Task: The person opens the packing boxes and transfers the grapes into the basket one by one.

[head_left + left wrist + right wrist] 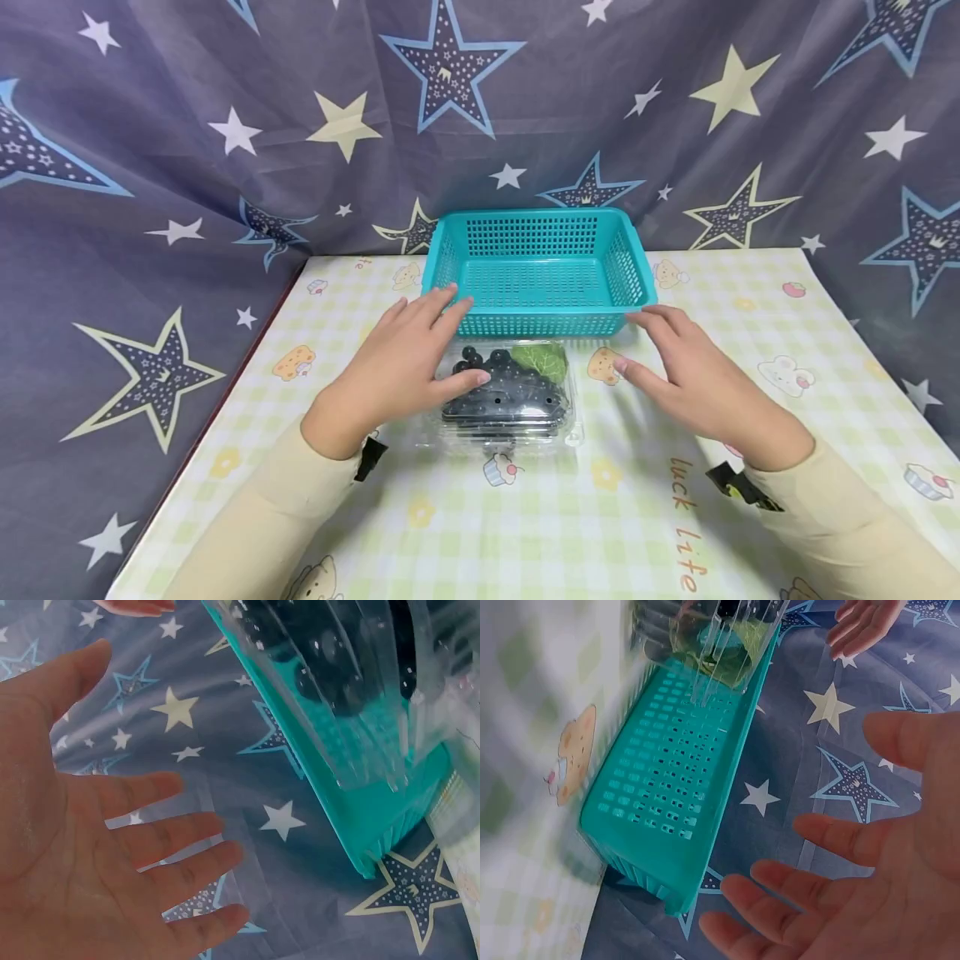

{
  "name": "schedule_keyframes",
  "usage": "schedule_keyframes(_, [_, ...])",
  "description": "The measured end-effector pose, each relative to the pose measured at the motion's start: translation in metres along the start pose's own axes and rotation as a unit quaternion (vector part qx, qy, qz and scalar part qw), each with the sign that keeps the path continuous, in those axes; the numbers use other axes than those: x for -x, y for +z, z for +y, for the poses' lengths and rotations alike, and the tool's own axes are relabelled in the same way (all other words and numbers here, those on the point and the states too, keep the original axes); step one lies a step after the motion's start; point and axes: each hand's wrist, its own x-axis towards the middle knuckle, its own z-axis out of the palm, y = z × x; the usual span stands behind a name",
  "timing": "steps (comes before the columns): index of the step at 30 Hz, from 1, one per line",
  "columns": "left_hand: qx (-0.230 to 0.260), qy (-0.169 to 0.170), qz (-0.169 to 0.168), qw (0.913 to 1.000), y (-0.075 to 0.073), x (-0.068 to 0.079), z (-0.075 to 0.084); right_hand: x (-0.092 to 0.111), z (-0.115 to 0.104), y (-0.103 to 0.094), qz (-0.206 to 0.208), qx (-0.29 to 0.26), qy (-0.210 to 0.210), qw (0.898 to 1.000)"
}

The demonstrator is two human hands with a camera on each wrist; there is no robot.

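Note:
A clear plastic clamshell box [504,400] of dark round berries, with a green leaf-patterned patch on its lid, stands on the table in front of a teal basket [540,323]. My left hand [397,358] hovers at the box's left side, fingers spread and holding nothing; its thumb overlaps the box in the head view. To the right of the box, my right hand [693,379] is held with fingers extended and nothing in it, near the basket's front right corner. Both wrist views show bare palms, the left palm [112,840] and the right palm [900,877], apart from the box.
The basket has perforated walls and stands at the back of the table, close to a dark star-patterned curtain [187,108]. A checked tablecloth [570,533] with cartoon prints covers the table.

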Motion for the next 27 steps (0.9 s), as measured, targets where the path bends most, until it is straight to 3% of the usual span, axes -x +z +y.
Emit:
schedule_keyframes(9, [0.010, 0.054, 0.053, 0.9971, 0.007, 0.000, 0.011, 0.005, 0.001, 0.012, 0.011, -0.039, -0.018, 0.999])
schedule_keyframes(27, [0.022, 0.097, 0.098, 0.9902, 0.015, -0.002, 0.031, 0.007, 0.002, 0.033, -0.034, -0.130, 0.019, 0.991])
